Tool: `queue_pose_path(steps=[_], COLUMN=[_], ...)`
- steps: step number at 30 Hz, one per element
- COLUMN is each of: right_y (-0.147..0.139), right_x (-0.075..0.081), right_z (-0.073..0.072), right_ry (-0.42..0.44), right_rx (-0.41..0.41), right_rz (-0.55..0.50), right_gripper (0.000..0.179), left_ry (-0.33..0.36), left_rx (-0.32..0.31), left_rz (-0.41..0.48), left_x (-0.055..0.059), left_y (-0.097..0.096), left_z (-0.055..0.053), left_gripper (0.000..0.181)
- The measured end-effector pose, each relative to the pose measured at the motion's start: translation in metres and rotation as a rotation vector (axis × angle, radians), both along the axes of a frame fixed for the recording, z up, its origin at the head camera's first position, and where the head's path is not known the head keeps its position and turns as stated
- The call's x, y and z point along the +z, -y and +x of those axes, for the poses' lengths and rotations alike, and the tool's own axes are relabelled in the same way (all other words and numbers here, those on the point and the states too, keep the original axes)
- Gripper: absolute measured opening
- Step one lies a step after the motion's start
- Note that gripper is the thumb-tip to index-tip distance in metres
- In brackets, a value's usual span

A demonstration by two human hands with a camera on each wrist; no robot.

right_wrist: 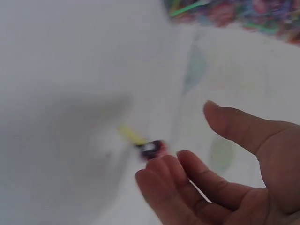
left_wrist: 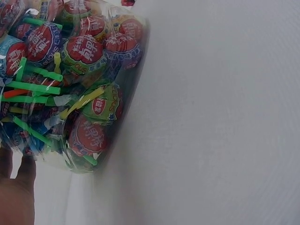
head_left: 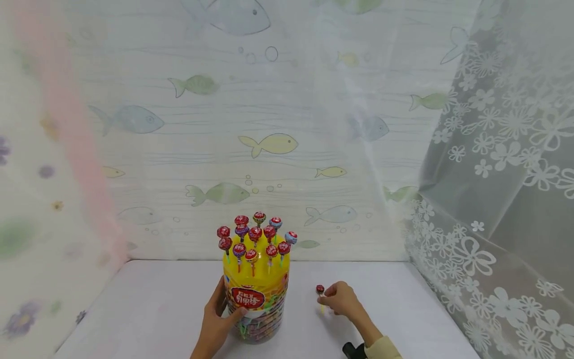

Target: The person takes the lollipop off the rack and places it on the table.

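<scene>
A clear candy jar point(head_left: 264, 316) with a yellow top and a red label stands upright, full of wrapped lollipops. Several more lollipops point(head_left: 255, 234) stick up out of its top. My left hand point(head_left: 214, 321) holds the jar at its left side, thumb across the front and the other fingers partly hidden behind it. To the right, a single red lollipop point(head_left: 320, 288) with a yellow stick is at my right hand point(head_left: 343, 300), stick downward. In the right wrist view, this blurred lollipop point(right_wrist: 152, 149) sits right at the fingertips, while the thumb stands apart from them.
The white tabletop point(head_left: 157, 304) reaches back to a fish-patterned curtain point(head_left: 269, 164). A black object point(head_left: 353, 350) lies by the right sleeve point(head_left: 383, 348) at the front edge. Sheer flowered fabric point(head_left: 489, 239) hangs down the right side.
</scene>
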State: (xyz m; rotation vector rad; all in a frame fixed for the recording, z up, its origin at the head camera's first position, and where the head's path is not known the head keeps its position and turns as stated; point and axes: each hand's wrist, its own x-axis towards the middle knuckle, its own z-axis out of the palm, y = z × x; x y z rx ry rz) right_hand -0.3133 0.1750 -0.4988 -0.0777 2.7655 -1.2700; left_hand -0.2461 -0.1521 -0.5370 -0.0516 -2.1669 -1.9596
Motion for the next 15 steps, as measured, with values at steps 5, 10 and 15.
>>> queue_pose_path(steps=[5,10,15], right_y=[0.01,0.025,0.046], right_x=[0.036,0.067,0.081], right_z=[0.015,0.036,0.05], right_ry=[-0.103,-0.283,-0.433], right_rx=[0.125,0.167,0.134], right_rz=[0.019,-0.01,-0.21], right_gripper=[0.034,0.044,0.048], left_ry=[0.0,0.001,-0.009], left_rx=[0.012,0.017,0.009], left_rz=[0.001,0.015,0.03], left_x=[0.001,0.002,0.0], left_y=[0.001,-0.001,-0.002], left_z=[0.0,0.0,0.002], left_gripper=[0.095,0.095,0.094])
